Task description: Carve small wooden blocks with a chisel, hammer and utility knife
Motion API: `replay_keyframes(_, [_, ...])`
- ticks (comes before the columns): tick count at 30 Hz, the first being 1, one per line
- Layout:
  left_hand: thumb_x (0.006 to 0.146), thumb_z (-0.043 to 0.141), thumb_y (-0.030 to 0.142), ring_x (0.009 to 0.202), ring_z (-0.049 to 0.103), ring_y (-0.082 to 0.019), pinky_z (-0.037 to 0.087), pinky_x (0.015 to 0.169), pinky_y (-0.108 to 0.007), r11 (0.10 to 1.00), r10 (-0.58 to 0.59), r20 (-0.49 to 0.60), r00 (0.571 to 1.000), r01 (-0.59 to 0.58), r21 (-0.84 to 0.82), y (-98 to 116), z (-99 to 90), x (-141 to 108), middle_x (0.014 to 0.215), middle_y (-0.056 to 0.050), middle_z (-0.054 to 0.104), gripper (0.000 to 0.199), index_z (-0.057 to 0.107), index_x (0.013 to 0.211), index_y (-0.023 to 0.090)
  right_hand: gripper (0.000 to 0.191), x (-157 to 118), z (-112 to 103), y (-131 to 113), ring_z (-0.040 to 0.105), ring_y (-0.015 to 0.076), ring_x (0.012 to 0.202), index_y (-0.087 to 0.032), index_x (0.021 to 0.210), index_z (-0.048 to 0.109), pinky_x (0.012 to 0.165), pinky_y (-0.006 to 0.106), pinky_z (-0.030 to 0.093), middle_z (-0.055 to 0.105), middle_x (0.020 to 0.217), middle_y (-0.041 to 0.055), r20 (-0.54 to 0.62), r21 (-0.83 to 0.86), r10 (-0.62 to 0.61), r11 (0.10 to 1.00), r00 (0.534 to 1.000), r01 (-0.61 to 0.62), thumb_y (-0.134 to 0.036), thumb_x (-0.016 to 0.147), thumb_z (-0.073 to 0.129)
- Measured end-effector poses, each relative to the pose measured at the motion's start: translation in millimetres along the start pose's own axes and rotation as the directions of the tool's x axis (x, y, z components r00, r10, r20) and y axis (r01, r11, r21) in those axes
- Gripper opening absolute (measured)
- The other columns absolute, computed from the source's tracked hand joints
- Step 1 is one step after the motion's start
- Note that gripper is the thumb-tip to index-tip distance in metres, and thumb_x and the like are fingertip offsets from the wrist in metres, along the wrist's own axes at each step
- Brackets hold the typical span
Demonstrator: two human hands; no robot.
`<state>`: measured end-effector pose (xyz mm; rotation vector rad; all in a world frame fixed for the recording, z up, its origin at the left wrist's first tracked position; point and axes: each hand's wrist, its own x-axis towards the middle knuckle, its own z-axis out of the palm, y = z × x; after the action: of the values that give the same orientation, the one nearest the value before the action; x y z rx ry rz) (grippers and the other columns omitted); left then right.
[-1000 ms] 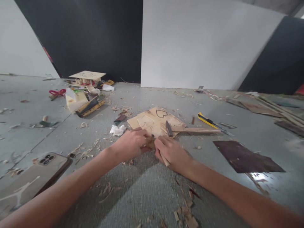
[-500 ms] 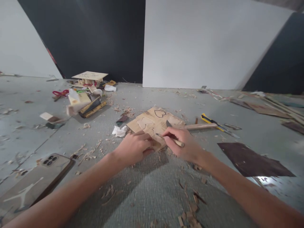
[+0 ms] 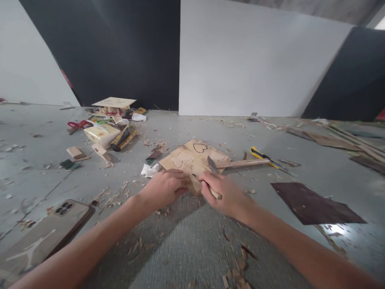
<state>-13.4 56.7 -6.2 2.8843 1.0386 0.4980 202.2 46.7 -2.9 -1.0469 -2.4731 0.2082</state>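
Note:
A thin wooden board (image 3: 192, 158) lies on the floor in front of me, with a drawn heart outline and shallow carved shapes on its face. My left hand (image 3: 168, 184) is bent over the board's near left edge, holding it down. In my right hand (image 3: 221, 192) is a small wood carving tool (image 3: 215, 194) with a pale wooden handle; its metal tip meets the near part of the board. A hammer (image 3: 240, 163) rests across the board's right side, its dark head near my right fingers. Crumpled white tissue (image 3: 150, 170) sits beside the left corner.
A yellow utility knife (image 3: 264, 157) and dark sandpaper (image 3: 315, 202) lie to the right. A phone (image 3: 45, 237) is at the near left. Wood blocks, scissors (image 3: 80, 125) and a small wooden model (image 3: 114, 104) are further back left. Shavings litter the floor.
My right hand and the carving tool have moved slightly left and nearer to me, toward the board's near corner. My left hand stays on the board. The camera view has shifted a little.

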Motion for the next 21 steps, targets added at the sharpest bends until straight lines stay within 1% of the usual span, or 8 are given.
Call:
replay_keyframes(3, [0.090, 0.051, 0.020, 0.102, 0.061, -0.018, 0.047, 0.093, -0.035, 1.000, 0.013, -0.008, 1.000, -0.013, 0.004, -0.8, 1.2, 0.0, 0.102, -0.004, 0.069, 0.017, 0.068, 0.094, 0.019, 0.011, 0.4, 2.3, -0.2, 0.050, 0.0156, 0.068, -0.020, 0.080, 0.046, 0.064, 0.029, 0.035, 0.055, 0.074, 0.0022, -0.009, -0.068, -0.071, 0.995, 0.997, 0.071, -0.014, 0.086, 0.039])
replay_keyframes(6, [0.089, 0.052, 0.020, 0.103, 0.062, -0.018, 0.047, 0.094, -0.035, 1.000, -0.005, -0.018, 1.000, 0.005, 0.025, -3.4, 2.7, -1.5, 0.100, -0.005, 0.069, 0.016, 0.067, 0.094, 0.019, 0.012, 1.0, 2.0, -1.0, 0.050, 0.0170, 0.074, -0.020, 0.078, 0.046, 0.070, 0.030, 0.038, 0.055, 0.076, 0.0033, 0.005, -0.125, -0.130, 0.984, 0.992, 0.129, -0.012, 0.086, 0.040])
replay_keyframes(11, [0.089, 0.051, 0.019, 0.105, 0.061, -0.018, 0.048, 0.093, -0.033, 0.997, -0.035, -0.006, 0.999, 0.036, 0.063, -6.9, 3.9, -3.4, 0.104, -0.005, 0.069, 0.018, 0.067, 0.097, 0.020, 0.015, 0.8, 2.3, -1.5, 0.052, 0.0184, 0.080, -0.019, 0.080, 0.050, 0.076, 0.032, 0.041, 0.056, 0.083, 0.0050, 0.068, -0.185, -0.152, 0.969, 0.986, 0.162, -0.011, 0.089, 0.041])
replay_keyframes(14, [0.087, 0.051, 0.017, 0.105, 0.061, -0.019, 0.049, 0.093, -0.034, 0.995, -0.064, -0.008, 0.998, 0.064, 0.071, -7.1, 4.0, -3.6, 0.107, -0.006, 0.069, 0.019, 0.067, 0.098, 0.019, 0.014, 0.5, 3.8, -0.7, 0.053, 0.0204, 0.085, -0.019, 0.084, 0.053, 0.080, 0.035, 0.042, 0.056, 0.087, 0.0065, 0.077, -0.215, -0.148, 0.963, 0.986, 0.161, -0.013, 0.090, 0.042])
replay_keyframes(17, [0.085, 0.051, 0.013, 0.107, 0.060, -0.021, 0.049, 0.092, -0.036, 0.993, -0.088, -0.021, 0.996, 0.090, 0.071, -4.9, 2.5, -3.3, 0.113, -0.006, 0.067, 0.025, 0.066, 0.104, 0.019, 0.017, 1.4, 4.5, 0.8, 0.054, 0.0224, 0.091, -0.019, 0.087, 0.057, 0.081, 0.037, 0.043, 0.056, 0.095, 0.0094, 0.035, -0.241, -0.119, 0.963, 0.992, 0.124, -0.014, 0.091, 0.041])
replay_keyframes(19, [0.083, 0.051, 0.012, 0.106, 0.061, -0.020, 0.049, 0.090, -0.035, 0.994, -0.094, -0.004, 0.996, 0.094, 0.059, -2.8, -0.5, -3.0, 0.111, -0.006, 0.068, 0.028, 0.066, 0.106, 0.020, 0.019, 2.2, 3.6, 1.9, 0.054, 0.0234, 0.095, -0.019, 0.091, 0.058, 0.081, 0.037, 0.044, 0.056, 0.101, 0.0110, -0.009, -0.227, -0.081, 0.971, 0.997, 0.076, -0.015, 0.092, 0.040])
replay_keyframes(21, [0.083, 0.050, 0.013, 0.100, 0.063, -0.019, 0.049, 0.085, -0.031, 0.993, -0.110, 0.012, 0.994, 0.109, 0.040, -2.5, -5.4, -2.9, 0.105, -0.005, 0.069, 0.027, 0.066, 0.103, 0.022, 0.020, 2.7, 1.9, 3.4, 0.054, 0.0238, 0.098, -0.019, 0.096, 0.059, 0.082, 0.037, 0.044, 0.057, 0.104, 0.0108, -0.032, -0.185, -0.055, 0.981, 0.998, 0.048, -0.017, 0.092, 0.040])
